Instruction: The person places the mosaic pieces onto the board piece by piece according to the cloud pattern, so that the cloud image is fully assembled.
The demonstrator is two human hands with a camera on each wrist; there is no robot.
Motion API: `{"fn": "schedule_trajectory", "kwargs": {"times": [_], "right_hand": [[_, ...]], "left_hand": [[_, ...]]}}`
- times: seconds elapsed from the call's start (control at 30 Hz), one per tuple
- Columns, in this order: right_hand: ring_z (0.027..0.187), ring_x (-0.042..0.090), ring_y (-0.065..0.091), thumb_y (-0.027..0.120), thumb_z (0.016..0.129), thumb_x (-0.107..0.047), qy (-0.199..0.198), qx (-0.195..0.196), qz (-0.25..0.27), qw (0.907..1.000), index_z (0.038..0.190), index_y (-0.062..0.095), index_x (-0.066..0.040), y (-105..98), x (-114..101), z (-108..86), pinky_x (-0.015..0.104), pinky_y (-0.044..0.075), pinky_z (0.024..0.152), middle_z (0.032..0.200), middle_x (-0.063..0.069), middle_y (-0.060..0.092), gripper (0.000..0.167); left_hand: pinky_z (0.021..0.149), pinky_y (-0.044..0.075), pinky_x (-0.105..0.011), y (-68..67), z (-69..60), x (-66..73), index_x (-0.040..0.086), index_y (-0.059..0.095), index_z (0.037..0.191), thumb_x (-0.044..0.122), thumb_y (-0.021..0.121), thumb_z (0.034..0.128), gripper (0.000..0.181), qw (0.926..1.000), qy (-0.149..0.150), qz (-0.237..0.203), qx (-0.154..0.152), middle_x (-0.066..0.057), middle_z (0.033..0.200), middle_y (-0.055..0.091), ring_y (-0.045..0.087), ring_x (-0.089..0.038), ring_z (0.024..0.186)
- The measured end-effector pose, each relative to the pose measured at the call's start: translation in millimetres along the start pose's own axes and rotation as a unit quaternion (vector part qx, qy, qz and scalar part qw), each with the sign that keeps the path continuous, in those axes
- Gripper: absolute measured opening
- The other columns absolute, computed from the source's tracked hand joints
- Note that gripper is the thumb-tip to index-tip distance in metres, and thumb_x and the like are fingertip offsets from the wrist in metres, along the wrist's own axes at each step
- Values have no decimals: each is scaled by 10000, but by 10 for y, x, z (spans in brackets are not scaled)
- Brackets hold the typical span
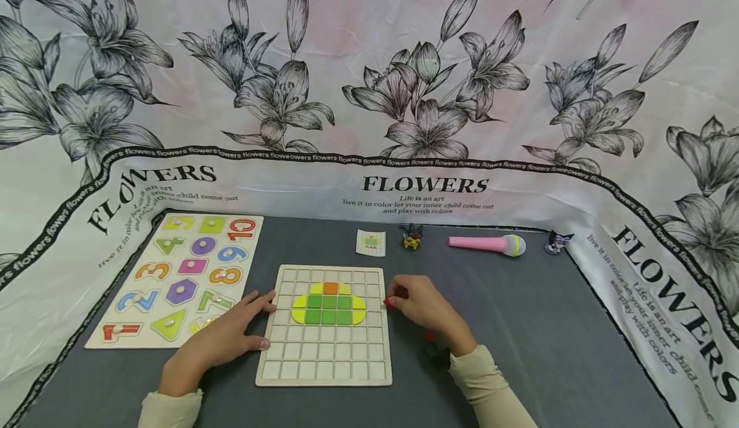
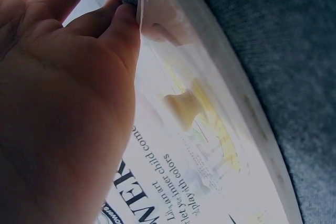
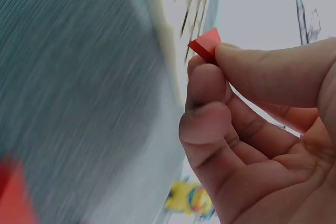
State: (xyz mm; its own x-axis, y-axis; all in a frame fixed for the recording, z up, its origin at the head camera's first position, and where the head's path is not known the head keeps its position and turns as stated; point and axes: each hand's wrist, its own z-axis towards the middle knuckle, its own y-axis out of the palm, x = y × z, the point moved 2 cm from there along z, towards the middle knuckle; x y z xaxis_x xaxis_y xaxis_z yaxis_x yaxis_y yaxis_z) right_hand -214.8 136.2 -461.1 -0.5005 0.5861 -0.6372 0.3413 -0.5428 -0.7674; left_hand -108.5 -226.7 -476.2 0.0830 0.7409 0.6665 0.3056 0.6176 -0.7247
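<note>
A pale wooden grid board (image 1: 323,369) lies in the middle of the table. On it, green square tiles (image 1: 328,316) are flanked by yellow rounded tiles (image 1: 298,309), with an orange tile (image 1: 330,288) at the top. Between thumb and fingers, my right hand (image 1: 426,303) pinches a small red triangular tile (image 3: 207,44) just off the board's right edge. My left hand (image 1: 222,333) rests with fingers spread, its fingertips at the board's left edge. Another red tile (image 1: 430,337) lies on the table below my right wrist, large and blurred in the right wrist view.
A number-and-shape puzzle board (image 1: 134,312) lies to the left, partly under my left hand. Along the back are a small pattern card (image 1: 371,251), a yellow toy figure (image 1: 412,239), a pink toy microphone (image 1: 479,243) and a dark purple-and-white figure (image 1: 557,242). A flower-printed cloth borders the table.
</note>
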Motion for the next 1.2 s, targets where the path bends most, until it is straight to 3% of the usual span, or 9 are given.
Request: {"fn": "schedule_trajectory", "kwargs": {"times": [0.13,0.33,0.6,0.87,1.07,1.2], "right_hand": [[727,71,553,705,979,48,-402,-372,-6,9985,919,710,-70,132,-212,107,279,494,664,853,-35,681,132],[713,21,545,691,982,66,-1132,-989,112,9886,914,726,-61,354,-531,234,244,486,676,839,-17,704,148],[683,37,460,676,967,86,-1307,-1438,116,9809,872,696,-100,625,-803,366,210,398,649,784,-94,579,209],[682,27,479,678,975,88,-1461,-1438,-341,9782,853,709,-100,824,-1009,424,166,399,656,775,-87,591,226],[699,12,532,682,984,76,-1345,-1416,-640,9787,896,760,-109,925,-1029,415,144,448,671,800,-81,662,218],[699,13,518,713,968,70,-1480,-1214,-850,9778,864,752,-114,963,-1043,403,135,429,666,788,-75,650,215]], "left_hand": [[1151,308,-740,8,2,-8,23,428,1620,245,878,907,872,10000,-1,1,25,-188,1564,535,237,-550,1552],[1152,306,-740,14,-7,-16,31,439,1617,241,881,902,866,10000,-49,15,75,-209,1582,513,240,-546,1553],[1151,316,-732,7,-5,-14,24,417,1626,244,877,910,879,10000,-26,-40,42,-181,1561,537,238,-546,1553],[1148,321,-733,9,-15,-13,20,434,1615,242,874,912,859,9999,16,-32,98,-201,1553,540,252,-552,1546],[1139,335,-729,16,-20,-30,18,437,1612,250,870,917,851,9998,107,-78,118,-196,1548,544,256,-558,1541],[1139,335,-728,11,-21,-31,15,441,1608,251,869,917,846,9998,155,-64,138,-192,1545,547,258,-561,1539]]}}
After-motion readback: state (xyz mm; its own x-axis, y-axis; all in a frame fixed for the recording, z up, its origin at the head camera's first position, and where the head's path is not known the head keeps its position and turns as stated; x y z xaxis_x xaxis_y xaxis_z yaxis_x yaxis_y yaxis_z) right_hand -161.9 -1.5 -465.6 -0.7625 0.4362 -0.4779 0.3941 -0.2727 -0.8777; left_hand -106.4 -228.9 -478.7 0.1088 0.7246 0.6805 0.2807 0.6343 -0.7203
